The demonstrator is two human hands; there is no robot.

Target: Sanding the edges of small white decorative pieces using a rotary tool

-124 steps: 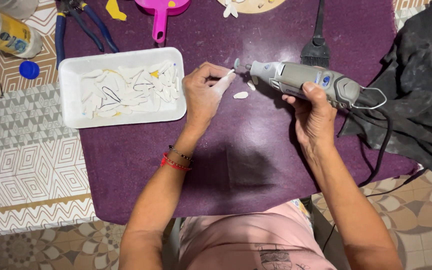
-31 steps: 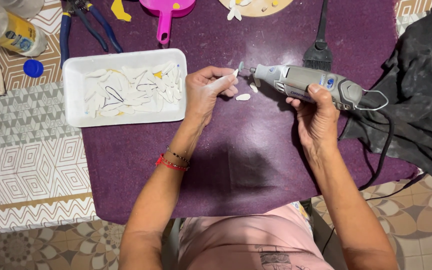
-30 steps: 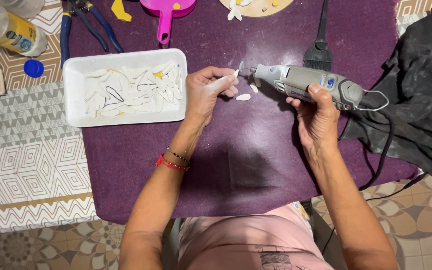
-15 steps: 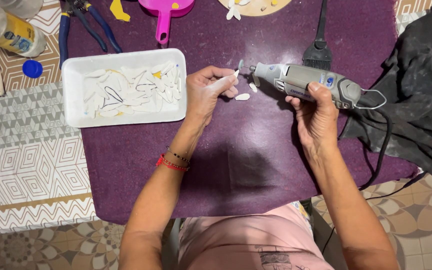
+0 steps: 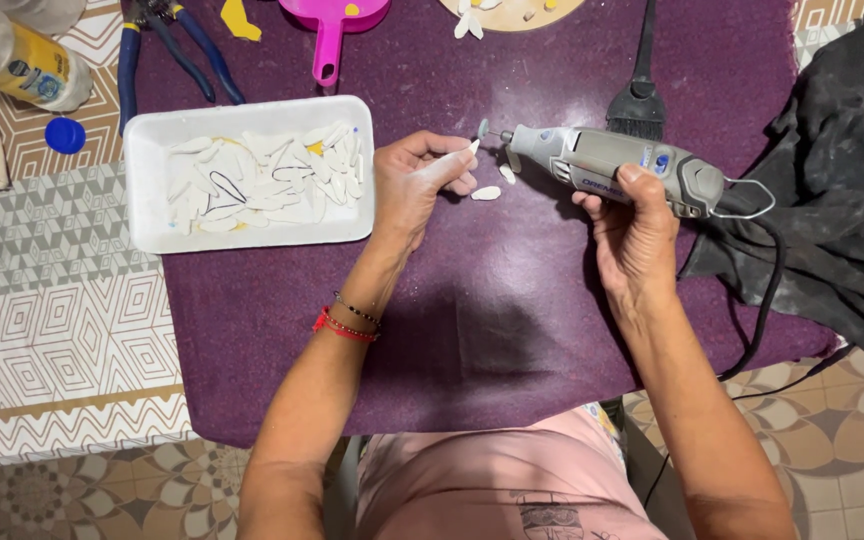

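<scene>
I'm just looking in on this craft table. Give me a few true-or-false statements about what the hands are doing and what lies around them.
1. The right hand holds a grey rotary tool. True.
2. The left hand pinches a small white piece near the tool's tip. True.
3. The white tray is empty. False: it holds many white pieces.
4. The tabletop cloth is green. False: it is purple.
5. A black brush lies beyond the tool. True.

Blue-handled pliers (image 5: 167,45), pink scoop (image 5: 335,25), black brush (image 5: 640,85), dark cloth (image 5: 832,190), blue cap (image 5: 65,135), yellow-labelled bottle (image 5: 27,65)
</scene>
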